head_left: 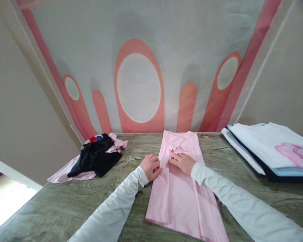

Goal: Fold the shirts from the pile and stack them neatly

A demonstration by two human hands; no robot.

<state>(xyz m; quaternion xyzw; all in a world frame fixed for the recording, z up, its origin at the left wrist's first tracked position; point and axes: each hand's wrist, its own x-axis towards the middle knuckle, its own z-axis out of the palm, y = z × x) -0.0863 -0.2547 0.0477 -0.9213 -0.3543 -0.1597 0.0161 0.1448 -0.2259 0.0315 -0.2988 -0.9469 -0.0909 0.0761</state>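
A pink T-shirt lies lengthwise on the wood-grain table, its sides turned inward into a long narrow strip. Near its far end some cloth is bunched in small creases. My left hand rests at the strip's left edge, fingers bent and the thumb apart from them, fingertips touching the cloth. Flat on the upper middle of the shirt lies my right hand, its fingers stretched toward the left. Nothing is visibly gripped by either hand.
On the left of the table lies a loose heap with a black garment over pink clothing. A stack of folded clothes, a white printed shirt on top, stands at the right. A patterned wall panel rises behind the table's far edge.
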